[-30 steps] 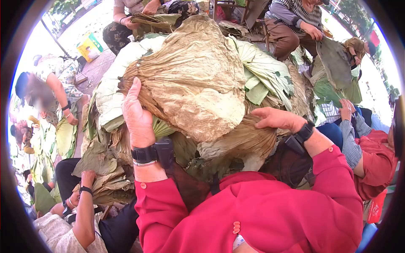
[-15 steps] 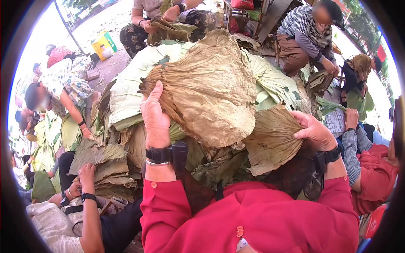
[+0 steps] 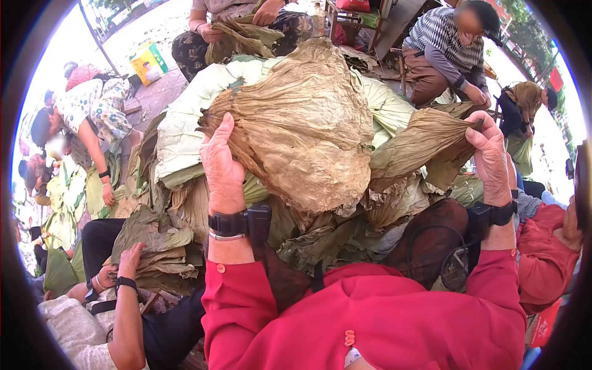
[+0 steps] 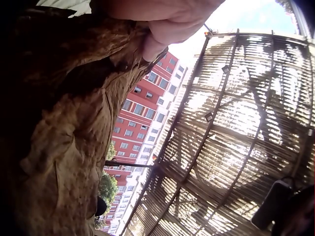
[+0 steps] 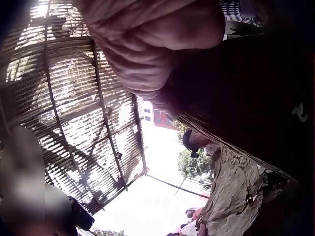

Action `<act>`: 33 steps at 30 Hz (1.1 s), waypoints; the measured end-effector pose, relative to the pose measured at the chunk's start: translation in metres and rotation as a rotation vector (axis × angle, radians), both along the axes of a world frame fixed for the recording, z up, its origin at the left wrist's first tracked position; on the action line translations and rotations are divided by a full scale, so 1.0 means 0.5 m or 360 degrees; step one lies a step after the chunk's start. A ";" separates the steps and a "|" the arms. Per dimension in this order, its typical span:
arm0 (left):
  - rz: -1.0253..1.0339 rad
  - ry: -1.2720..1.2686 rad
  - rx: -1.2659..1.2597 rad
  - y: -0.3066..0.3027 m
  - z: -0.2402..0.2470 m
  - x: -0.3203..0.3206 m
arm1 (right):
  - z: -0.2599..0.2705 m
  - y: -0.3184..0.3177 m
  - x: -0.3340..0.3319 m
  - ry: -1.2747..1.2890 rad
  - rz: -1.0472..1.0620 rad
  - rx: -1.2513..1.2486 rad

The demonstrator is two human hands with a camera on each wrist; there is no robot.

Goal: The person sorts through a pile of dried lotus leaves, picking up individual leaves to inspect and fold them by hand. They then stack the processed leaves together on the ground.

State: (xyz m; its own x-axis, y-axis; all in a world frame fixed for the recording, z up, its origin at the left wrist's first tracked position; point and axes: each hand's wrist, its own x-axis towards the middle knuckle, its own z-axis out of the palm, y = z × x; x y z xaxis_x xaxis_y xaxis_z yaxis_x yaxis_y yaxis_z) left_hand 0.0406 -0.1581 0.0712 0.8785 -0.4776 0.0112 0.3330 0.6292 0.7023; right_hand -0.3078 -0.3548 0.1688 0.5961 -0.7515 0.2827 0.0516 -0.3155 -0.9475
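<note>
A large dried tan leaf (image 3: 308,129) fans out in the middle of the head view. My left hand (image 3: 223,169) grips it near its gathered left end, thumb on top, the other fingers hidden beneath. To the right, my right hand (image 3: 491,157) pinches the narrow end of a smaller brown-green leaf (image 3: 425,142), whose wide part reaches toward the large leaf's right edge. In the left wrist view, the left hand (image 4: 162,19) holds the crumpled leaf (image 4: 74,147). Dark leaf surface lies beside the right hand (image 5: 142,44) in the right wrist view.
Pale green leaves (image 3: 185,135) lie beneath and behind the large leaf. More dried leaves (image 3: 320,240) are heaped near my lap. A person at the left handles a leaf stack (image 3: 154,246); others sit across and at the right. A slatted canopy (image 4: 231,123) hangs overhead.
My right hand has gone from the pile to the smaller leaf, lifting it and moving right and up with its narrow end. My left hand keeps its grip on the large leaf.
</note>
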 end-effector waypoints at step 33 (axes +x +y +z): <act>-0.0932 -0.0311 -0.0020 -0.021 -0.014 -0.073 | -0.058 0.106 0.441 0.0669 0.1051 -0.1531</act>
State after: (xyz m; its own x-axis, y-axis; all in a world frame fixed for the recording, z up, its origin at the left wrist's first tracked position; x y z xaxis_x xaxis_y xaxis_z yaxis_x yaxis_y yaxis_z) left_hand 0.0042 -0.1688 0.0640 0.4516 -0.8788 0.1540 0.4917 0.3891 0.7790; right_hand -0.0872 -0.3017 0.1399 0.9594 0.1339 0.2483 0.2131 -0.9206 -0.3271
